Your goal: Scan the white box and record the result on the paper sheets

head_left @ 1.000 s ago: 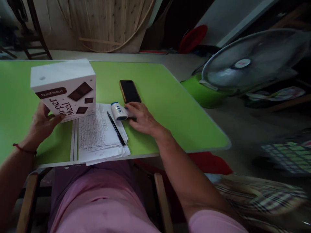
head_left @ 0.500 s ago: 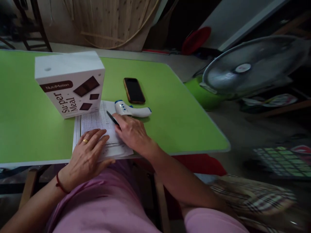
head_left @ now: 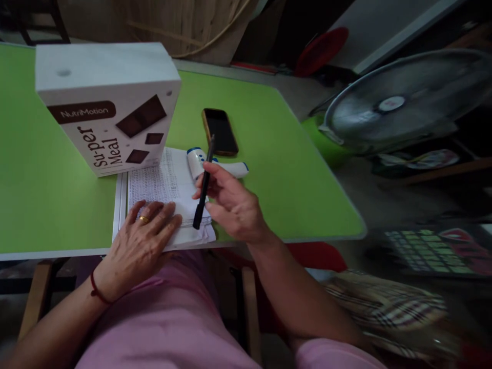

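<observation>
Raised above the papers, my right hand (head_left: 234, 205) pinches a black pen (head_left: 203, 192) between thumb and fingers, its tip pointing up and away from me. My left hand (head_left: 144, 241) lies flat with fingers spread over the lower part of the handwritten sheets (head_left: 149, 184), at the table's near edge. Behind the pen, partly hidden by it and by my right fingers, lies a white and blue infrared thermometer (head_left: 232, 169). A white NutriMotion box (head_left: 115, 138) stands upright at the top left of the papers.
A phone (head_left: 221, 132) in a brown case lies on the green table (head_left: 277, 195) beyond the thermometer. A large fan (head_left: 392, 102) stands to the right of the table. Under my right arm is a red seat (head_left: 317, 256), with checked cloth (head_left: 400, 302) close by.
My right hand has lifted off the paper and turned, swinging the pen upright. The left hand stays on the sheets. The view has shifted slightly, with the box appearing larger.
</observation>
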{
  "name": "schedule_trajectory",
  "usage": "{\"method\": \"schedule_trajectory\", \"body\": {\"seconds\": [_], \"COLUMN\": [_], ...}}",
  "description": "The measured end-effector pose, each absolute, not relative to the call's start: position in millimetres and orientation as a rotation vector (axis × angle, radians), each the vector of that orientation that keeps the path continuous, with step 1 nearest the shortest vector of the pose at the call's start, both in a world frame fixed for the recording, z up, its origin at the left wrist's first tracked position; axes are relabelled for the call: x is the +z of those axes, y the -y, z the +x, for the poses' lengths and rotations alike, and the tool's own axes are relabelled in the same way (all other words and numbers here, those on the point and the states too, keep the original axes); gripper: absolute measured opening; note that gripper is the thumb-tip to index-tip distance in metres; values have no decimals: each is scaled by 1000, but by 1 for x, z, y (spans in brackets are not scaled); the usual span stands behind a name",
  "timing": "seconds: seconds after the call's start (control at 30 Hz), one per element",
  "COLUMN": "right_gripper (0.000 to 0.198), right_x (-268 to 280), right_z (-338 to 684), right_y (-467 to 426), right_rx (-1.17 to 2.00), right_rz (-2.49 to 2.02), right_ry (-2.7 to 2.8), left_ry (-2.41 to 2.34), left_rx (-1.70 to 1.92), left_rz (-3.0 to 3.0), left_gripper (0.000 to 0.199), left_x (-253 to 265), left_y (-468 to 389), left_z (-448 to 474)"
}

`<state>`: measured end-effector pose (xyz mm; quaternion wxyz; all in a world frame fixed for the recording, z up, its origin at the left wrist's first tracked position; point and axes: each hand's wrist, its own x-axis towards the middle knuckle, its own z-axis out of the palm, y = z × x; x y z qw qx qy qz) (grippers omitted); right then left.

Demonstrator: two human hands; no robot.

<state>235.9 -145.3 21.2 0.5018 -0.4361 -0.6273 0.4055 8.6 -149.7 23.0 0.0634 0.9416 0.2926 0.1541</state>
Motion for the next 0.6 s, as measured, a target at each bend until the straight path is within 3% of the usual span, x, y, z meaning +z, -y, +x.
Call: {"method": "schedule_trajectory", "body": {"seconds": [0.13, 0.3, 0.43, 0.6], "right_gripper": [58, 20, 32, 10], "right_x": [17, 17, 19, 12], "right_z": [229, 228, 227, 219], "right_y": [142, 139, 138, 133], "right_rx": [910, 810, 1045, 902], "right_rz": [-960, -972, -1083, -1354], "right_ry": [1441, 1291, 1320, 1352], "left_ry": [-894, -908, -913, -913], "left_rx": [455, 445, 443, 443], "left_rz": [2850, 2854, 2871, 2878], "left_gripper": [45, 43, 43, 44], "left_x": [24, 24, 23, 23], "left_y": [150, 151, 149, 149], "left_z": [8, 9, 11, 11]}}
